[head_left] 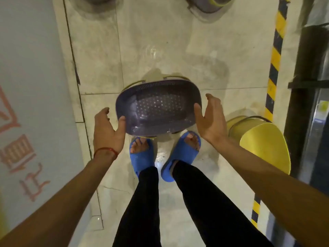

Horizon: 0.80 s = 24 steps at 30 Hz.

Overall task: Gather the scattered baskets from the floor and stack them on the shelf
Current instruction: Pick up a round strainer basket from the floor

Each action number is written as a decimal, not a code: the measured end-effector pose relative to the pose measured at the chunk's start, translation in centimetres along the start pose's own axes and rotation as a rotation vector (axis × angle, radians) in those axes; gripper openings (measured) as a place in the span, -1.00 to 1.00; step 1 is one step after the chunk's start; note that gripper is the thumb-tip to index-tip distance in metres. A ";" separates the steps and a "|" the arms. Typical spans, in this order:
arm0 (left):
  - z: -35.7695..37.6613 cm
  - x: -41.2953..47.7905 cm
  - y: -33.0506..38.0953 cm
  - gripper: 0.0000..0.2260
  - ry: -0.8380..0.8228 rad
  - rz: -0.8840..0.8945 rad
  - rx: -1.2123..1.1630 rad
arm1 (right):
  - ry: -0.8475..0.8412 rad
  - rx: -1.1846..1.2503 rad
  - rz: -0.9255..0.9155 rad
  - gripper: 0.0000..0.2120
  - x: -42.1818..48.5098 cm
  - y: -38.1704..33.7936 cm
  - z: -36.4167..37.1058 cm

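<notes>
A person stands over a purple basket [158, 109] on a pale tiled floor [160, 41], both hands spread open at either end of it. The oval basket is tipped up so its perforated inside faces the camera, its long axis running left to right across the view and slightly raised at the right; a yellow handle [135, 84] shows behind its far rim. The basket sits just ahead of the person's feet in blue sandals [141, 158], its near edge overlapping the toes in the picture.

The left hand [106, 130], a red thread [105, 151] around the wrist, has its fingers fanned, the thumb touching the basket's left end. The right hand [211, 118] is likewise open, palm turned inward, the thumb against the right end and the other fingers lifted clear. Neither hand is closed around the rim.

A yellow basket [261, 141] lies on its side near the right forearm, its open mouth facing lower right. Beside it a yellow-and-black hazard stripe [274, 56] runs along the floor, next to dark metal shelving [309, 68]. Two more grey-purple baskets [210, 4] lie cut off at the top edge of the view. A pale wall [26, 86] with red lettering runs down the left side
</notes>
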<state>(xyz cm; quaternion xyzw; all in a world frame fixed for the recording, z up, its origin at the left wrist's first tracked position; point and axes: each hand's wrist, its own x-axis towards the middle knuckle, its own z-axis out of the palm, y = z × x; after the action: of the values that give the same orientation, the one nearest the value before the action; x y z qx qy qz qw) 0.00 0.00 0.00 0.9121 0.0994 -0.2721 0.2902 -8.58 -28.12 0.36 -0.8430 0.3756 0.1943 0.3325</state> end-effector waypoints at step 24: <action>-8.9 -8.8 8.2 -0.74 -0.005 0.001 0.046 | 0.269 0.289 0.229 -0.75 -16.2 1.0 -6.3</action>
<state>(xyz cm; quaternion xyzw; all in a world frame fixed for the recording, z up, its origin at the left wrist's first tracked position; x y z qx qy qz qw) -0.62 -1.70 14.87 0.9179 0.0921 -0.2764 0.2693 -19.29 -24.93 13.75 -0.7569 0.5337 0.0608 0.3723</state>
